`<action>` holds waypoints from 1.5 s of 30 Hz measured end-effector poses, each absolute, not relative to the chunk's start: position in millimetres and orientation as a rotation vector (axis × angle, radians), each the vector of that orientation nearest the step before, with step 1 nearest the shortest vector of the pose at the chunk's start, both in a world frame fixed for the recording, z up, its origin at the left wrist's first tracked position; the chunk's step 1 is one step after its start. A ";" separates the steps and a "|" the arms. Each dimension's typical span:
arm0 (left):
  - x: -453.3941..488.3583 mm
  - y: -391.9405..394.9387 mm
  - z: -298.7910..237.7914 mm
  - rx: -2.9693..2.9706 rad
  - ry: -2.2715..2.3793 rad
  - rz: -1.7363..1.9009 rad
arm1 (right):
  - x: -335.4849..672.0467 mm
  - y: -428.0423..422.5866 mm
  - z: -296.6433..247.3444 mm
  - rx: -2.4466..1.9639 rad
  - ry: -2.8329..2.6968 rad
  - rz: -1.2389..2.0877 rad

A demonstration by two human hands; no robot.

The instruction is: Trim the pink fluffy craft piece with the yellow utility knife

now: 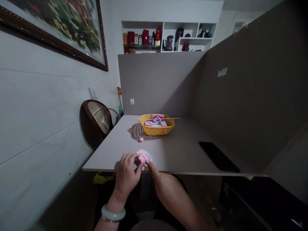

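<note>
A pink block rests near the front edge of the table, with a dark line across its top. My left hand grips it from the left between thumb and fingers. In my right hand is a thin dark-handled tool, perhaps a small knife, its tip at the block's right side. Most of this tool is hidden by my fingers. Pale pink powder or crumbs lie around and behind the block. Farther back sits a small pink ball, apart from both hands.
A yellow plastic basket with several printed packets stands at the back, a thin stick across its rim. A flat black object lies on the right of the table. Grey partitions rise behind and to the right.
</note>
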State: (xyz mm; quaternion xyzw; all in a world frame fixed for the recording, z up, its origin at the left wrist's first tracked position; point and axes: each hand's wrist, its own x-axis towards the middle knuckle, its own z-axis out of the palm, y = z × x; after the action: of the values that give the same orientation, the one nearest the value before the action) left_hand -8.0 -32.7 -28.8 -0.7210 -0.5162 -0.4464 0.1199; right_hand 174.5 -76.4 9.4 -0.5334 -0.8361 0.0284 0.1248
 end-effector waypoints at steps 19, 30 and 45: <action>-7.3 -35.8 -27.8 -2.128 -1.482 -1.307 | 189.0 -86.3 8.2 -1.545 -2.416 0.236; -8.6 -34.8 -26.5 -2.142 -1.482 -1.308 | 188.2 -85.8 7.7 -1.563 -2.416 0.224; -6.2 -33.9 -27.9 -2.118 -1.499 -1.312 | 184.5 -82.8 7.1 -1.556 -2.426 0.253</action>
State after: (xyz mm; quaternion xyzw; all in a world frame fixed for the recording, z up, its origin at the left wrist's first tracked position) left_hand -6.2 -33.9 -27.9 -0.7234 -0.5119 -0.4483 0.1169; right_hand 184.5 -82.8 7.1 -0.5336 -0.8321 0.0868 0.1240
